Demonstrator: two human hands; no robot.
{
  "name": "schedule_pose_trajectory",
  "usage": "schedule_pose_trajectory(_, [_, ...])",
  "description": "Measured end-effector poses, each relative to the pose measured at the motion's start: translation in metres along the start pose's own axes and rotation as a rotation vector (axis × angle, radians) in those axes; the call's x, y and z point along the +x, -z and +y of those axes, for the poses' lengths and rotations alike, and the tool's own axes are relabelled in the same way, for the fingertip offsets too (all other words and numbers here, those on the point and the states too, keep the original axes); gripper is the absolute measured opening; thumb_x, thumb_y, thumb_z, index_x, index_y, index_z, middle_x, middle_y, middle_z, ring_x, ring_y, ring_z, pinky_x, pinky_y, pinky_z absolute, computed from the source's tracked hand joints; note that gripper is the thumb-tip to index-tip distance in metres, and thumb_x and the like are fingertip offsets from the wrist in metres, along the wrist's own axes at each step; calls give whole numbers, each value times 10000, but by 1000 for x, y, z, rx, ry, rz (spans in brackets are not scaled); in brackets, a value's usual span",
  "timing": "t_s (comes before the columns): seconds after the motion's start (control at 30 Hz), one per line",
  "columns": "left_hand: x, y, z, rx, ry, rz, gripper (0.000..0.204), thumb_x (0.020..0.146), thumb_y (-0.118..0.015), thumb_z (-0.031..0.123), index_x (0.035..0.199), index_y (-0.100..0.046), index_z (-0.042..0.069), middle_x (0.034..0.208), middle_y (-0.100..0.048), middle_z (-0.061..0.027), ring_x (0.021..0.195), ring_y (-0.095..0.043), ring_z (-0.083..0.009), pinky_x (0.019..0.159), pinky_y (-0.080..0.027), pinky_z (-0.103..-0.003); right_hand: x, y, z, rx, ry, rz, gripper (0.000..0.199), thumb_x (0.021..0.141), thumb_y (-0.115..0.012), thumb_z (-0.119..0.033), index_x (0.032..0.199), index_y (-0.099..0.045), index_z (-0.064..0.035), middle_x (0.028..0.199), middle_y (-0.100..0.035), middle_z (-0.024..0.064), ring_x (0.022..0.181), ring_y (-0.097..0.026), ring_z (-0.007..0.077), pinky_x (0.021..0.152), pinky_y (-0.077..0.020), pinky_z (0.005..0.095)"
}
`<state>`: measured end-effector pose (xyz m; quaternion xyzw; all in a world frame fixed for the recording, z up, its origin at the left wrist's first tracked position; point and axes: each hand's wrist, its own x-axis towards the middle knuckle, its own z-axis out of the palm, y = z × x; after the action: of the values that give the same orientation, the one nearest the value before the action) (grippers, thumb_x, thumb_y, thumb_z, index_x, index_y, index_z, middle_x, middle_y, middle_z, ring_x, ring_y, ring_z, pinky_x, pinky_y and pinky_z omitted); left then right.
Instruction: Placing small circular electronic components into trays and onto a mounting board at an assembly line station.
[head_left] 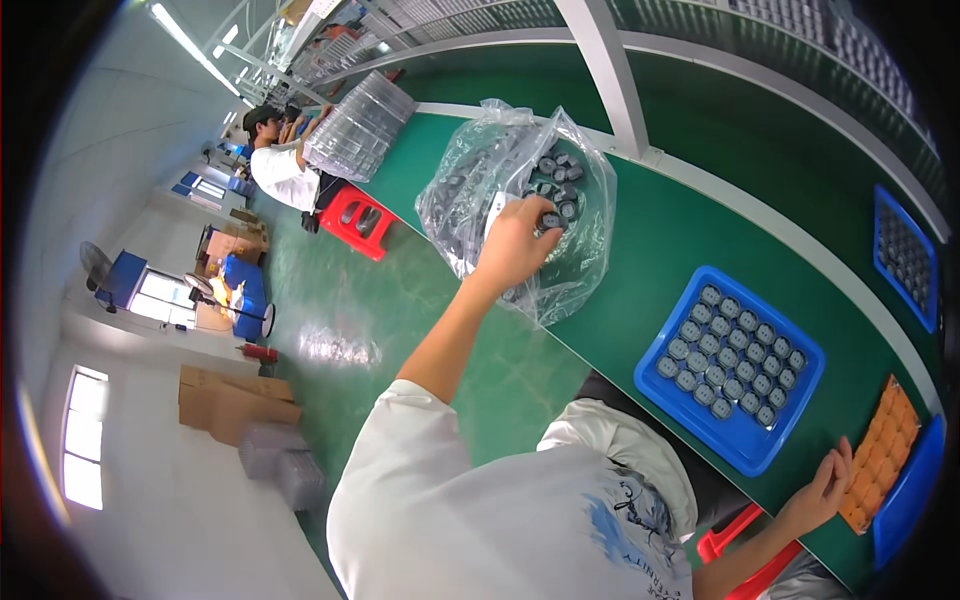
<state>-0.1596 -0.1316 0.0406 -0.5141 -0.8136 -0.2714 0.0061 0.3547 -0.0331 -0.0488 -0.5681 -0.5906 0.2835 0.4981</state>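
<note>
A clear plastic bag [590, 275] lies on the green bench, holding several small dark grey round parts [560, 165]. My left hand [515, 240] reaches into its mouth, thumb and forefinger closed on one grey round part [551, 221]. A blue tray [740, 450] sits to the right, with similar round parts [735, 357] set out in rows. Near the bench's front edge at the far right, my right hand [825, 485] is beside an orange segmented sheet [880, 455]. Its fingers are stretched out, and nothing shows in them.
Another blue tray [910, 490] lies beyond the orange sheet; a third filled one [905, 260] stands at the back right. A white post [610, 80] rises behind the bench. Far left, a co-worker [285, 170] sits by stacked clear plastic trays [360, 125] and a red stool [357, 222].
</note>
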Motion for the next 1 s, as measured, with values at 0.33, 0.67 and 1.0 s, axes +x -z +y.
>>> schedule_pose_trajectory(0.33, [-72,-39,171,-836,-342,-288,393,783,-831,151,1113,-653,32,969,-682,-120,860,-661,-229,767,-534,-338,-47,-57,-107,612,243,-443,470,892,-673,-166,1270,-577,96,1259,-584,212,1038,-608,260,914,-485,357])
schedule_pose_trajectory(0.67, [-55,-75,83,-587,-2,-77,396,790,-781,46,1163,-649,29,1083,-667,-102,957,-634,-194,860,-502,-306,-35,4,-41,315,-70,-212,315,892,-687,-63,1184,-620,33,1211,-630,184,1106,-618,254,963,-483,327])
schedule_pose_trajectory(1.0, [-52,-72,44,-259,-277,-141,434,775,-780,47,1191,-657,76,1162,-661,-108,1081,-610,-308,921,-505,-381,-25,18,-45,-560,260,-317,357,858,-712,-73,1206,-637,-52,1350,-596,110,1288,-526,298,1090,-387,394])
